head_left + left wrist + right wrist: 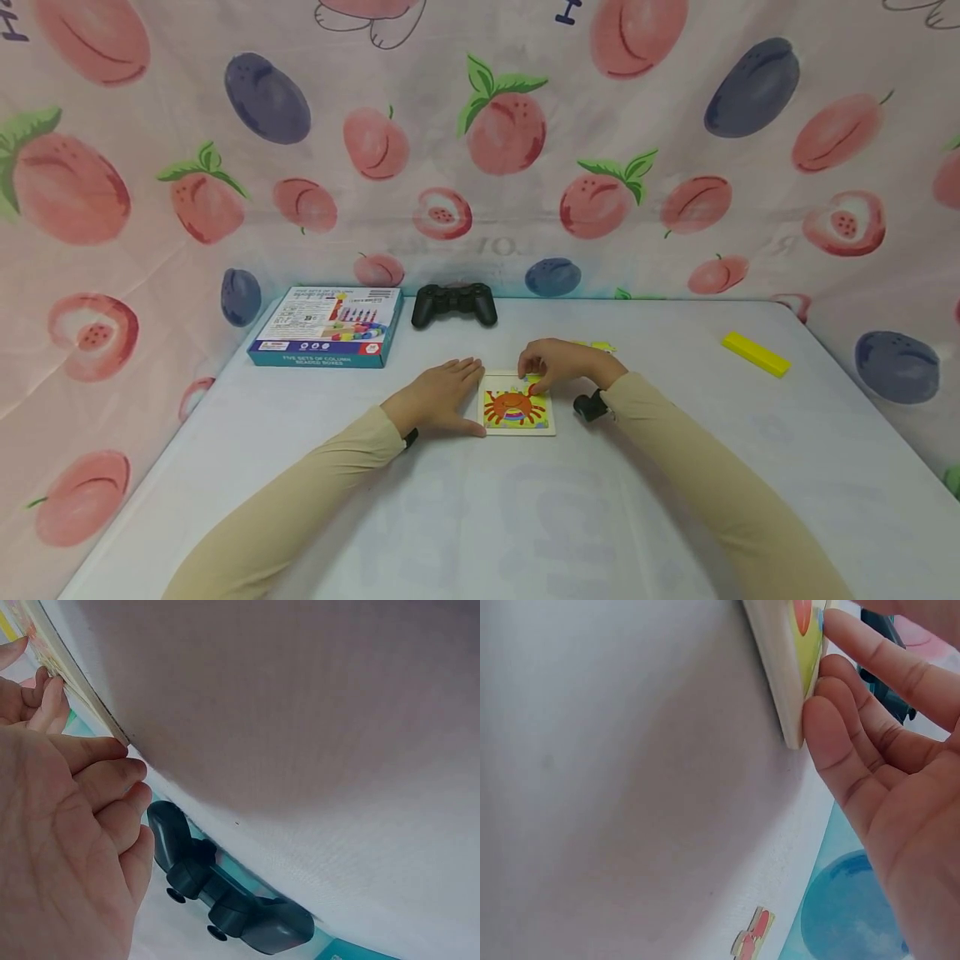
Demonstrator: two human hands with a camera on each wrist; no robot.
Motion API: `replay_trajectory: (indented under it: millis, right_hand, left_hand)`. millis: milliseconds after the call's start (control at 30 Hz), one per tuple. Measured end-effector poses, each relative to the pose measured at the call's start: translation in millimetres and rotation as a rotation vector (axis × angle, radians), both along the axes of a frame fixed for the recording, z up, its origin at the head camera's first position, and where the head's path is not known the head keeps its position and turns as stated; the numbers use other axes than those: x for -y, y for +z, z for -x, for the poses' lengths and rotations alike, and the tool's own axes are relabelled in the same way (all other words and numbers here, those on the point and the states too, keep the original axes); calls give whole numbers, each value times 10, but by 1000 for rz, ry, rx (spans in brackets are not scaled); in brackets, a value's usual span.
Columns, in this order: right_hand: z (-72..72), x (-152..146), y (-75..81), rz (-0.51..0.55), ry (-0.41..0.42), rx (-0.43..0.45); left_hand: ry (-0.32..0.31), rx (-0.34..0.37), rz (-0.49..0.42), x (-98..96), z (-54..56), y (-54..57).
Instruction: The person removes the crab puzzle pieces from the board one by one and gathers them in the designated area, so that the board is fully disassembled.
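Puzzle lay flat on the white table, roughly centred, between the two hands. Square-looking, pale wood frame all round; the right wrist view showed its side edge as a thin, light-coloured slab.

Picture side faced up: orange-red crab on bright yellow, legs fanned out to both sides, rainbow-striped arc low on the belly. Red claw at upper right, close to the right thumb. Small green and blue patches showed near the border. Part of the top right was covered by fingers, so couldn't read the picture there.

Left hand: fingers extended side by side, thumb held away from them, along the puzzle's left side. Fingertips touched the frame; thumb tip sat at the near left corner.

Right hand: came in over the top right corner, fingers bent, index and thumb at the picture surface. Couldn't tell whether it pinched a piece or just pressed.

Loose piece, yellow with red shapes, lay on the table behind the right wrist, well apart from the frame.

Elsewhere: black game controller beyond the puzzle, teal-and-white box just left of it, yellow block far right.
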State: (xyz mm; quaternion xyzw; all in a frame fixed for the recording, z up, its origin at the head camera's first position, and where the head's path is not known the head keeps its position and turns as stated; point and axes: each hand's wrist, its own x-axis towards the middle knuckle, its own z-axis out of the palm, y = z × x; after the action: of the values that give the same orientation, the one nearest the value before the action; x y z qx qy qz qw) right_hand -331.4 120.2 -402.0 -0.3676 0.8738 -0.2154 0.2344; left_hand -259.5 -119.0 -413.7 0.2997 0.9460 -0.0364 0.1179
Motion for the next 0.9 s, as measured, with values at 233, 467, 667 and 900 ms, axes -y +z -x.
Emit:
replay_trajectory:
  millis: [233, 467, 667, 900]
  right_hand:
    - [9, 28, 24, -33, -3, 12]
    - [42, 13, 18, -24, 32, 5]
    - [38, 27, 31, -31, 46, -2]
    - [15, 43, 27, -26, 46, -2]
  left_hand:
    - [2, 3, -6, -6, 6, 17]
    - [8, 8, -3, -5, 19, 22]
    - [14, 18, -5, -7, 28, 14]
    - [6, 20, 1, -3, 21, -1]
